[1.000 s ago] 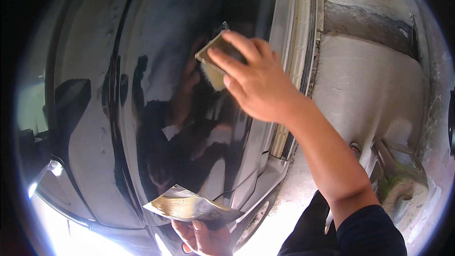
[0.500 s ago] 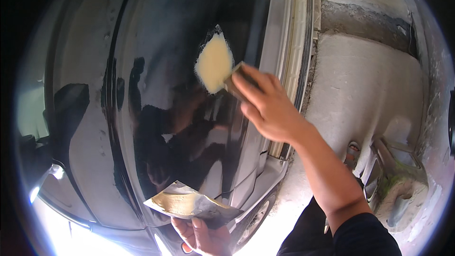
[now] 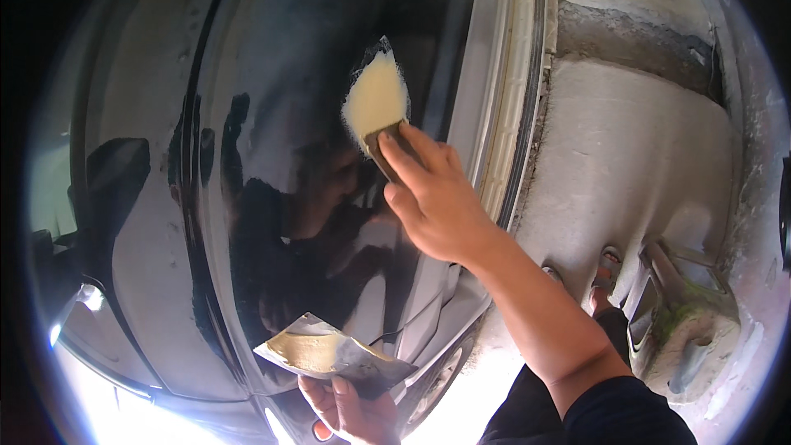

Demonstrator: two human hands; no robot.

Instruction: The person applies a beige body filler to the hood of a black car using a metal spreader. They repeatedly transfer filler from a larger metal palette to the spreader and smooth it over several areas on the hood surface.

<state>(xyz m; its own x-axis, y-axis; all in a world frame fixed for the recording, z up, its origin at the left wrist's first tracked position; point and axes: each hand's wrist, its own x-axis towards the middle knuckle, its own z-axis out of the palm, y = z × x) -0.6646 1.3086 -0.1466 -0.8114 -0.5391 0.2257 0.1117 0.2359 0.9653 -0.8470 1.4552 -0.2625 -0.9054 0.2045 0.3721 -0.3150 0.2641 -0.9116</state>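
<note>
On the dark glossy car body panel (image 3: 329, 0) lies a diamond-shaped patch of pale yellow filler (image 3: 376, 95), with a rough, scraped edge. My right hand (image 3: 432, 198) grips a flat, dark putty spreader (image 3: 390, 147), fingers laid along it, its edge against the lower end of the patch. Low in the view, my left hand (image 3: 350, 412) holds a thin flat mixing plate (image 3: 375, 367) from below, thumb on top. A smear of yellow putty (image 3: 306, 349) covers the plate's left half.
A pale sill strip (image 3: 503, 99) borders the dark panel on the right. Beyond it, a concrete floor (image 3: 626, 148) carries a dirty plastic stool (image 3: 688, 321) near my sandalled foot (image 3: 607, 268). Bright light glares at the lower left.
My right hand and the spreader have moved slightly left and down, from the patch's lower right side onto its bottom end. My left hand with the plate stays nearly still.
</note>
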